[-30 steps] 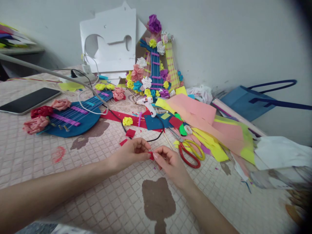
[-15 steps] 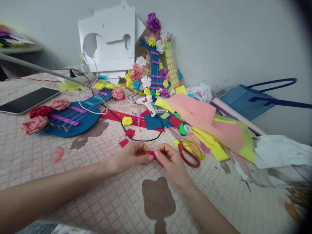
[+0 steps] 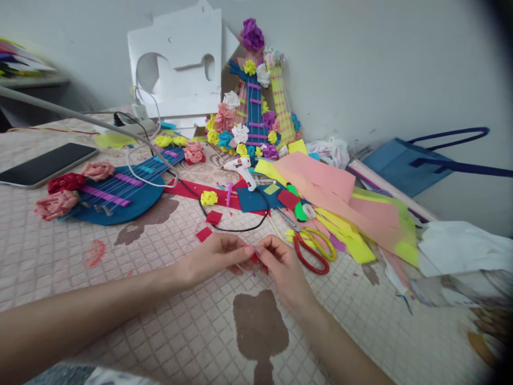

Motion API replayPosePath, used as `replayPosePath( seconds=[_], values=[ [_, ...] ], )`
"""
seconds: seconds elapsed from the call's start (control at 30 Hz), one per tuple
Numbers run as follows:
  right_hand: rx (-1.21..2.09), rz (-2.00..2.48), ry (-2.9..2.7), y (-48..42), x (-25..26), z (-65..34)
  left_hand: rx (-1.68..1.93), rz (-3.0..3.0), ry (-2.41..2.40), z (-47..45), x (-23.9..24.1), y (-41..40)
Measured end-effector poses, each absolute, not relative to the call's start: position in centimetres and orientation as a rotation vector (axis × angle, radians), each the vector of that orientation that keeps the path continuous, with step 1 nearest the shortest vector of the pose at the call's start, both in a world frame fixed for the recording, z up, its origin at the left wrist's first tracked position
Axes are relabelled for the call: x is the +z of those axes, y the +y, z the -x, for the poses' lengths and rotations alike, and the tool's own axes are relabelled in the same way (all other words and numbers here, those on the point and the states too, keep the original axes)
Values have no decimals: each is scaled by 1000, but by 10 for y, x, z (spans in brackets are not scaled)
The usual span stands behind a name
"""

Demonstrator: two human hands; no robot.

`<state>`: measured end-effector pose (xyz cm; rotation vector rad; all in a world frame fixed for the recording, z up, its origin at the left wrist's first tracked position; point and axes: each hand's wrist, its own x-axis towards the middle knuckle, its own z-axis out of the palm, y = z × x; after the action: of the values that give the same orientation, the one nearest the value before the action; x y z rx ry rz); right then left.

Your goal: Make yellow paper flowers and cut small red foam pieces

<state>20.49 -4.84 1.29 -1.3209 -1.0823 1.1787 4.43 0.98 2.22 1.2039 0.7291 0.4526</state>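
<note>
Between my fingertips is a small piece of red paper [image 3: 254,258], mostly covered by the fingers. My left hand [image 3: 224,254] pinches it from the left, thumb on top. My right hand [image 3: 278,262] grips its other side, the two thumbs nearly touching. Just beyond my left hand lie two red paper squares [image 3: 204,234]. Scissors [image 3: 310,255] with red and yellow handles rest to the right of my right hand. Farther back, a white glue gun [image 3: 243,172] stands on blue paper [image 3: 252,200], its black cord looping toward my hands.
A blue paper guitar [image 3: 120,198] with paper roses lies at left beside a phone [image 3: 48,164]. Flower-covered paper guitars [image 3: 255,112] lean at the back by white cut-out board [image 3: 176,64]. Pink and yellow paper sheets [image 3: 320,182] and a blue bag [image 3: 409,163] fill the right.
My left thumb has moved over the red paper, so less of it shows between the fingers. Both hands stay in nearly the same place.
</note>
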Motion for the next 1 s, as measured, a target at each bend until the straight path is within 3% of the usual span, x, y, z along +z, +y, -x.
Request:
replayPosePath(
  seconds=[0.6,1.0],
  values=[
    [1233,1301,-996,-49,16,-195,416,-1246,638,-48,14,6],
    [1211,1365,-1231,-48,12,-206,514,-1337,789,-43,18,18]
  ],
)
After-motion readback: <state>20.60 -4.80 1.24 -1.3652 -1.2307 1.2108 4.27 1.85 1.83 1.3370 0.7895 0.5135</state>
